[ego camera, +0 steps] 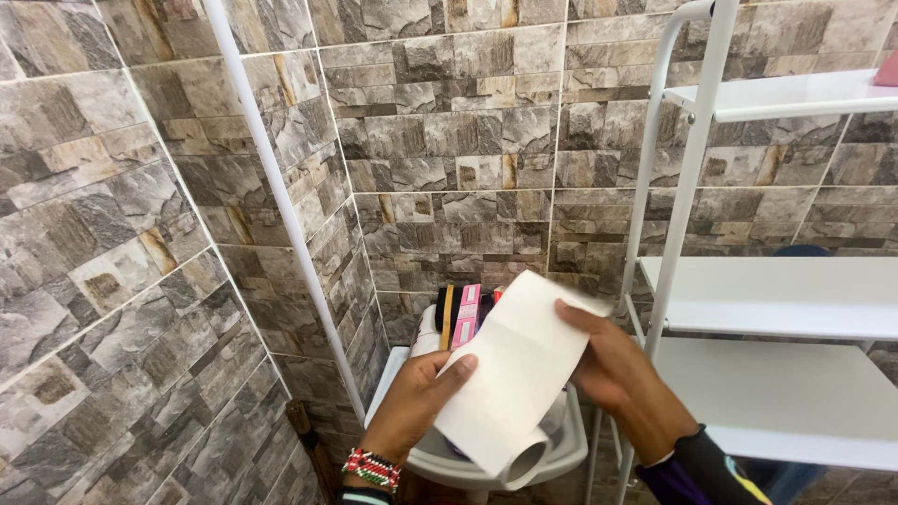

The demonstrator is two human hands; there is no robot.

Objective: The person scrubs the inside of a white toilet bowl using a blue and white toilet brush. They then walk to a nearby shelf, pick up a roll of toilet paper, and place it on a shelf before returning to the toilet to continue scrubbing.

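Note:
I hold a roll of white paper [513, 379] in front of me, with a length of it unrolled upward. My left hand [416, 402] grips its lower left side near the roll; a beaded bracelet sits on that wrist. My right hand [617, 374] holds the sheet's upper right edge, fingers curled over it. The rolled end with its hollow core hangs at the bottom, over a white cistern lid [561, 440].
Several pink, black and yellow items [463, 313] stand on the cistern behind the paper. A white shelf rack [776, 299] with three shelves stands at the right. A white pipe [276, 187] runs down the stone-patterned tiled wall at the left.

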